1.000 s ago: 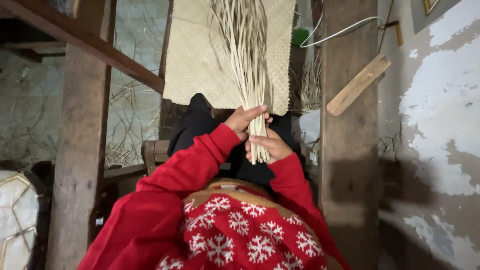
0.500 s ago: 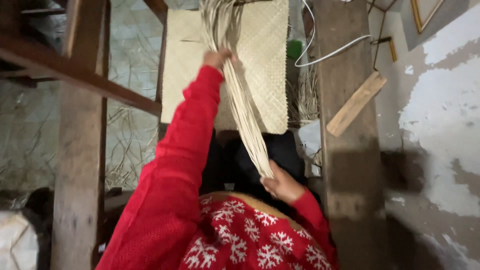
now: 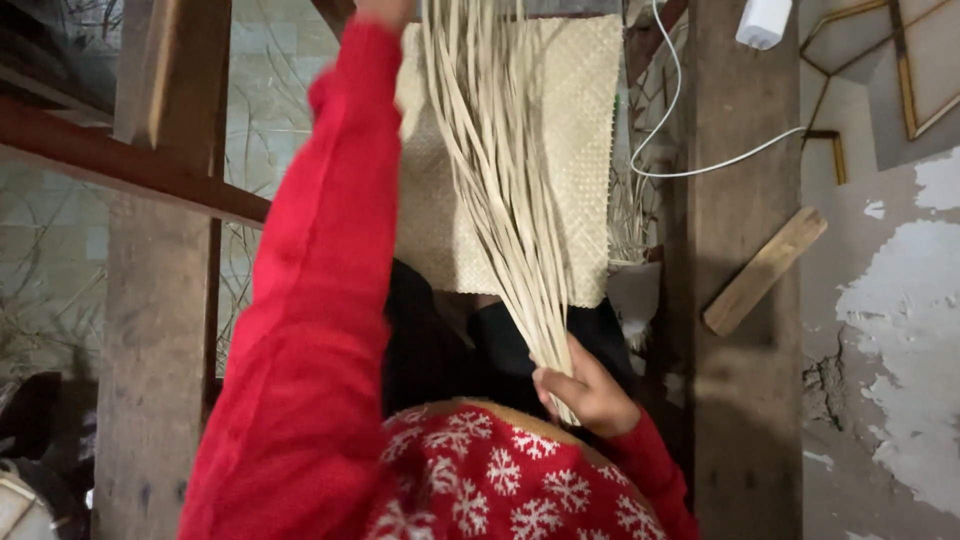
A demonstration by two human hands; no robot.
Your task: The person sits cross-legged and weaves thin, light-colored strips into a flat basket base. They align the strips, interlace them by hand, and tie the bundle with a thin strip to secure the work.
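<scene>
Straw strips (image 3: 500, 190) between raised left hand (image 3: 385, 10); right hand (image 3: 585, 390) below

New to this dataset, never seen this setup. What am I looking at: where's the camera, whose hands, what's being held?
One view only: a camera worn on a person's head, looking down. No machine; the arms in red sleeves are the person's own. The right hand grips the lower end of a bundle of pale flat strips. The left hand is raised to the top edge, at the bundle's upper part; it is mostly cut off, so its grip is unclear. Behind the strips lies a woven mat. Wooden posts stand on both sides, and a white cable hangs at the right.
</scene>
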